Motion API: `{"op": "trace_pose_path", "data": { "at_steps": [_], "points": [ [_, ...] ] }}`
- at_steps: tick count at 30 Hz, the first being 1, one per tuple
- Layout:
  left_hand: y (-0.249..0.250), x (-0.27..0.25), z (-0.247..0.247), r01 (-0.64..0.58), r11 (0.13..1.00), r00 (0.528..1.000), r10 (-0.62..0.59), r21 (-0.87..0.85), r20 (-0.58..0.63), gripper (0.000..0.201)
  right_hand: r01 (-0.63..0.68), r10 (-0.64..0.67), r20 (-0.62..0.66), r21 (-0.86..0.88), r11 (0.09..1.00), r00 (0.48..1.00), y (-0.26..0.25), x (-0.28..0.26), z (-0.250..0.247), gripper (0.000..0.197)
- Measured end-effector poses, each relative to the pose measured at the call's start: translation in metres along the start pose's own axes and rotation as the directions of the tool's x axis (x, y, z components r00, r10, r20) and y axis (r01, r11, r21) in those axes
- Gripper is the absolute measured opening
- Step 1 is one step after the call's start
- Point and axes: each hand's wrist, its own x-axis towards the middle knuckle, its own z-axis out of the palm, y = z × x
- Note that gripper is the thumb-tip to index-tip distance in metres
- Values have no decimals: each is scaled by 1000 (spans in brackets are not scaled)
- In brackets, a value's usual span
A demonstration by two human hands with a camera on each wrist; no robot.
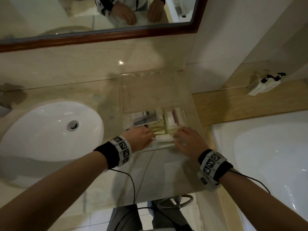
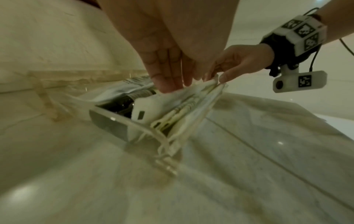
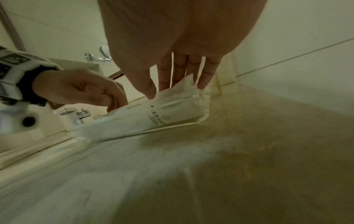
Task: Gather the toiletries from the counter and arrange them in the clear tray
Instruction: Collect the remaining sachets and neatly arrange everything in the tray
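While the clear tray is sitting on the marble counter between the sink basin and the bathtub, both hands are working at its near edge.

Item: long white sachet, lying crosswise over the near compartment. The left hand is pressing its left end with nearly straight fingers; the right hand is pinching the other end between thumb and fingertips, probably to level the packet so it is seating flat.

Item: wrapped comb, packed beneath the sachet.

Item: printed packets, filling the left rear cell; pink-topped packet, lying in the right one. The tray's far section is holding nothing visible.
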Motion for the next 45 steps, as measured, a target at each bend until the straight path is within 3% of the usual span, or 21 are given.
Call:
{"op": "trace_pose_path", "data": {
  "at_steps": [3,6,10,13,21,23,27,31,35,39,45],
  "points": [
    [4,-7,-1,36,999,999,-36,-8,16,36,0,1,30,-12,1000,1000,5,1,2,22],
    [6,0,-5,139,990,975,-130,-39,179,34,-52,51,61,30,998,997,6,8,2,16],
    [8,8,-1,231,971,947,-211,-57,242,33,-117,117,11,78,990,993,3,14,7,11],
    [7,10,5,261,959,952,-236,-113,194,28,-162,164,-3,102,981,987,-2,20,8,12],
    [11,11,8,301,951,945,-288,-72,154,23,-157,158,-26,37,987,987,-7,19,9,10],
    [16,5,8,279,960,958,-276,-37,79,24,-154,154,-68,9,988,986,-11,14,10,20],
    [30,-8,17,358,931,933,-354,73,-58,53,-190,190,-102,9,982,977,-21,9,13,50],
    [25,2,18,554,831,829,-556,-50,-64,75,-224,225,-89,27,974,970,-26,32,14,67],
    [18,30,12,622,775,783,-617,-116,78,80,-241,238,-54,-66,968,970,-33,65,17,64],
    [15,42,24,659,749,752,-650,-76,111,84,-250,255,17,-145,957,967,-27,73,28,61],
    [15,37,34,629,777,774,-623,-22,109,87,-243,254,60,-150,958,965,-23,70,36,61]
  ]
}}
